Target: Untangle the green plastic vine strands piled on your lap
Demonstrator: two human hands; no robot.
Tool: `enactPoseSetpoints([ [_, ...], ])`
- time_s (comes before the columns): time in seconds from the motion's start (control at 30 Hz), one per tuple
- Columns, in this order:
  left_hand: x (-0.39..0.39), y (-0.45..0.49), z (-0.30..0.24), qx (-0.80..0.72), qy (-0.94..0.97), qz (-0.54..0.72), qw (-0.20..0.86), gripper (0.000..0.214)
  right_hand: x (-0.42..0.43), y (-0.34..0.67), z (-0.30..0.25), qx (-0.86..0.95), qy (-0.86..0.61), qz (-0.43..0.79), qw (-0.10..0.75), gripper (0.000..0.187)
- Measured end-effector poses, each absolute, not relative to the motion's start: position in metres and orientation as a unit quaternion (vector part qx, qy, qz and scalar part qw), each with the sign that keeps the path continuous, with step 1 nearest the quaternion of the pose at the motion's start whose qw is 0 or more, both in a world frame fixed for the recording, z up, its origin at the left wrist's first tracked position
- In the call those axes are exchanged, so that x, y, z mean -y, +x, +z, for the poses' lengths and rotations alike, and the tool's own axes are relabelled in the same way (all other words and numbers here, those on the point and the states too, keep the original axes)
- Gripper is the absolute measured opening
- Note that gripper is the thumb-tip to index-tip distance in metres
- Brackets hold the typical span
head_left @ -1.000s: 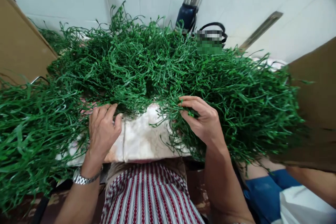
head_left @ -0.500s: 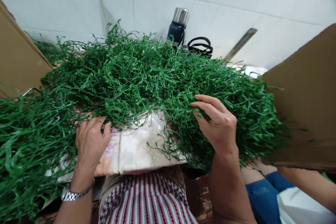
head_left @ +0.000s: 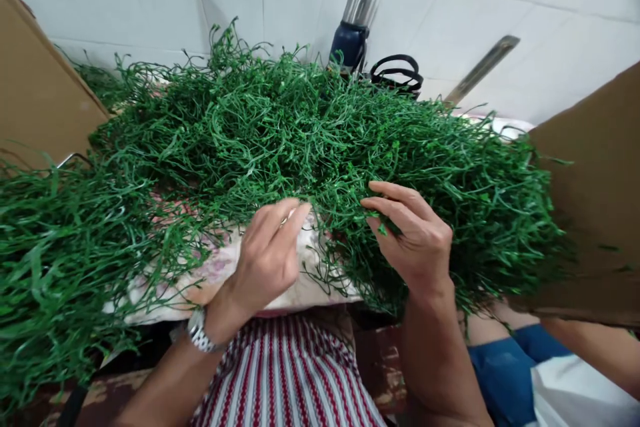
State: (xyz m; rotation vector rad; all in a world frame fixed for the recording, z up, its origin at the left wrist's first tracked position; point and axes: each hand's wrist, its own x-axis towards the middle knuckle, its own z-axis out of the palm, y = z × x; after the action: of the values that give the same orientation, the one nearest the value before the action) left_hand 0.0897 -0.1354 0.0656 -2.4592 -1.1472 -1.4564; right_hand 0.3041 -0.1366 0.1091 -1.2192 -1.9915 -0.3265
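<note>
A big tangled heap of green plastic strands (head_left: 280, 140) covers the table in front of me. My left hand (head_left: 267, 257), with a metal watch on its wrist, reaches into the near edge of the heap at the middle, fingers stretched out over a pale cloth (head_left: 227, 273). My right hand (head_left: 413, 237) lies just to its right, fingers curled into the green strands and pinching some of them. The two hands are about a hand's width apart.
Brown cardboard (head_left: 35, 100) stands at the left and another brown cardboard sheet (head_left: 595, 200) at the right. A dark blue flask (head_left: 353, 37) and black loops (head_left: 397, 77) sit by the white tiled wall. Another person's arm (head_left: 590, 347) shows at lower right.
My left hand has moved right from the heap's left edge to the middle, close to my right hand. My right hand has hardly moved and stays in the strands.
</note>
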Motion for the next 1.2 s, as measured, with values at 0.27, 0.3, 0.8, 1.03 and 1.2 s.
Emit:
enactPoseSetpoints([
  [0.27,0.109,0.105,0.071,0.355,-0.833,-0.425,-0.016,0.018,0.140,0.308,0.104,0.796,-0.472,-0.157,0.345,0.021],
  [0.3,0.113,0.099,0.070,0.355,-0.828,-0.434,-0.020,0.018,0.140,0.310,0.102,0.795,-0.475,-0.167,0.339,0.021],
  [0.8,0.126,0.035,0.043,0.429,-0.744,-0.479,-0.182,0.013,0.133,0.307,0.093,0.777,-0.520,-0.120,0.333,0.008],
  [1.03,0.133,0.023,0.044,0.428,-0.450,-0.645,-0.444,0.010,0.132,0.309,0.100,0.776,-0.528,-0.117,0.325,0.009],
  [1.2,0.136,0.025,0.051,0.424,-0.305,-0.692,-0.497,0.017,0.134,0.313,0.118,0.770,-0.513,-0.108,0.363,0.010],
])
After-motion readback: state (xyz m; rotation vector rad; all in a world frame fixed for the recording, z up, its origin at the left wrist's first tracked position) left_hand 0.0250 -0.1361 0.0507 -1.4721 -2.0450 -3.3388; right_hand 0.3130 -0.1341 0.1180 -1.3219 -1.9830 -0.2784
